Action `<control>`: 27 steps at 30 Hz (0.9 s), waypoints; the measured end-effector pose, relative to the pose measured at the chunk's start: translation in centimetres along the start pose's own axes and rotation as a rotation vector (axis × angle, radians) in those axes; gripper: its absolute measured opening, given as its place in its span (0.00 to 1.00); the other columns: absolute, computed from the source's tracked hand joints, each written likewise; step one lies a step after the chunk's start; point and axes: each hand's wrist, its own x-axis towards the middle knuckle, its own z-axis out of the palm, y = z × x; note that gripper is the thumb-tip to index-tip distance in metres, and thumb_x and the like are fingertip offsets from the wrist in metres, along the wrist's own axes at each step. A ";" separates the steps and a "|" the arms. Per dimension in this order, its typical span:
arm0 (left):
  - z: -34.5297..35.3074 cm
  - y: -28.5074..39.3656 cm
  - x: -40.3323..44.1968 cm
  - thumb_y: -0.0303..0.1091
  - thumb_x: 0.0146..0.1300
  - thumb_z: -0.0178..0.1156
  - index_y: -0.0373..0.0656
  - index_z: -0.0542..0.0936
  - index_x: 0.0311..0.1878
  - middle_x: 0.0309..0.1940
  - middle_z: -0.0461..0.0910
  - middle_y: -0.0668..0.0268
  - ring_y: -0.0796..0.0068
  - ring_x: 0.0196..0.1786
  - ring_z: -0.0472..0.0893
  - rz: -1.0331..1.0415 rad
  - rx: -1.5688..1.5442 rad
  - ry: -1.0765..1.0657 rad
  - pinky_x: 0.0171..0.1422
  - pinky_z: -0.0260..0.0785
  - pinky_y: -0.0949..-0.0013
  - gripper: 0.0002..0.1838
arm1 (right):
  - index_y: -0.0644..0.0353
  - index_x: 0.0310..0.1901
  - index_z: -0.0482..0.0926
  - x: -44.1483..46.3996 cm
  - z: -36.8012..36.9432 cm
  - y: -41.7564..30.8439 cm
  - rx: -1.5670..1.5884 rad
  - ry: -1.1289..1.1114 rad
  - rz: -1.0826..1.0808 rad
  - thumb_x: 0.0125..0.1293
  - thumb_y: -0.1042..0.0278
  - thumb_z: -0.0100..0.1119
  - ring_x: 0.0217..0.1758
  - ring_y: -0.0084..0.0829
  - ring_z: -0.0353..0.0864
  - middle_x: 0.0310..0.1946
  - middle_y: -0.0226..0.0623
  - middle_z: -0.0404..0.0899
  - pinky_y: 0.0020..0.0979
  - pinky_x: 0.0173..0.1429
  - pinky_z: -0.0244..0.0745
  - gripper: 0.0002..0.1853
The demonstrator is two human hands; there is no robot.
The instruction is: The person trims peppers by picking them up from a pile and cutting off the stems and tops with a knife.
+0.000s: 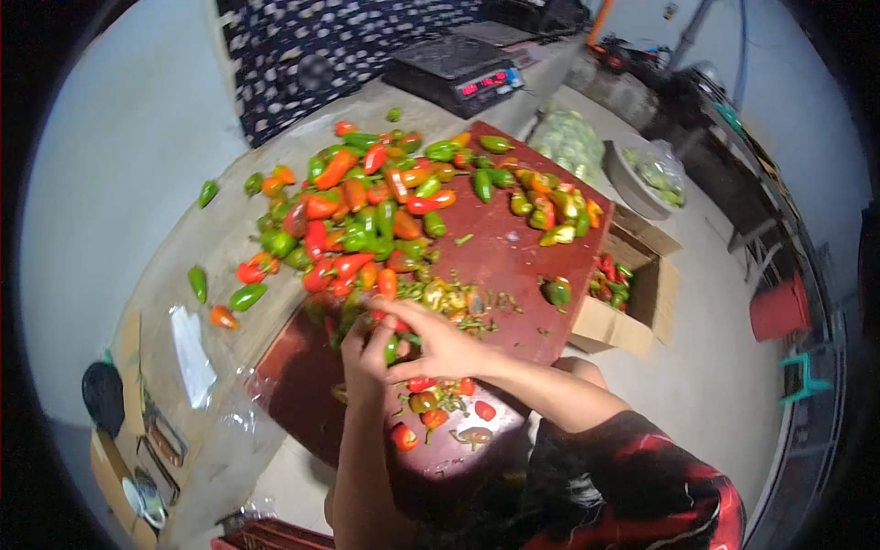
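Red, orange and green peppers (353, 206) are heaped across a grey worktop (240, 197) and an adjoining dark red board (522, 275). Stem scraps (472, 323) are scattered mid-board; a digital scale (451, 73) is set near the worktop's far edge.

Place: your produce sorting or packing room, possibly a shop back room
Scale: black digital, red readout (456, 69)
Stock: open brown cardboard box of peppers (631, 275)
Floor: pale, smooth (710, 357); your bench concrete (266, 321)
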 end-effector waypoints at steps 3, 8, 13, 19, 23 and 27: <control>0.9 -0.3 -0.6 0.28 0.71 0.54 0.38 0.72 0.60 0.41 0.78 0.66 0.75 0.42 0.79 -0.206 -0.355 -0.007 0.43 0.72 0.72 0.16 | 0.60 0.74 0.58 -0.1 0.1 0.4 -0.001 -0.036 0.013 0.47 0.61 0.78 0.72 0.49 0.67 0.70 0.53 0.64 0.43 0.75 0.62 0.53; 0.8 -1.5 -0.4 0.28 0.73 0.49 0.39 0.64 0.71 0.61 0.72 0.60 0.68 0.60 0.76 -0.231 -0.364 -0.103 0.60 0.72 0.63 0.24 | 0.59 0.74 0.59 -0.4 -0.1 0.2 -0.007 0.038 0.027 0.46 0.69 0.74 0.73 0.45 0.68 0.68 0.48 0.69 0.41 0.76 0.63 0.51; 1.8 -1.2 -0.9 0.33 0.74 0.50 0.40 0.63 0.74 0.63 0.72 0.62 0.71 0.61 0.74 -0.061 -0.362 -0.093 0.64 0.67 0.65 0.26 | 0.60 0.72 0.61 -1.0 -2.4 -1.2 0.199 0.013 0.211 0.40 0.74 0.72 0.71 0.35 0.68 0.66 0.45 0.69 0.36 0.75 0.63 0.51; 0.0 0.5 -1.2 0.39 0.71 0.55 0.43 0.70 0.68 0.52 0.75 0.69 0.78 0.48 0.75 -0.092 -0.296 -0.036 0.50 0.69 0.69 0.25 | 0.63 0.72 0.60 -6.0 -14.1 -0.7 -0.012 0.485 0.308 0.38 0.68 0.78 0.72 0.38 0.66 0.68 0.46 0.67 0.36 0.76 0.60 0.55; -0.3 1.4 -0.7 0.39 0.71 0.56 0.42 0.73 0.66 0.49 0.77 0.69 0.79 0.45 0.76 -0.146 -0.203 -0.045 0.49 0.69 0.70 0.23 | 0.62 0.75 0.54 -13.2 -22.0 1.3 -0.080 0.853 0.448 0.42 0.72 0.76 0.64 0.41 0.74 0.61 0.46 0.74 0.38 0.69 0.69 0.56; -0.1 1.5 -1.0 0.38 0.70 0.57 0.40 0.74 0.63 0.49 0.78 0.68 0.79 0.46 0.78 -0.178 -0.012 -0.057 0.49 0.71 0.70 0.21 | 0.61 0.75 0.53 -21.0 -28.1 5.3 -0.621 1.093 0.666 0.48 0.76 0.72 0.47 0.38 0.84 0.47 0.44 0.82 0.36 0.52 0.80 0.52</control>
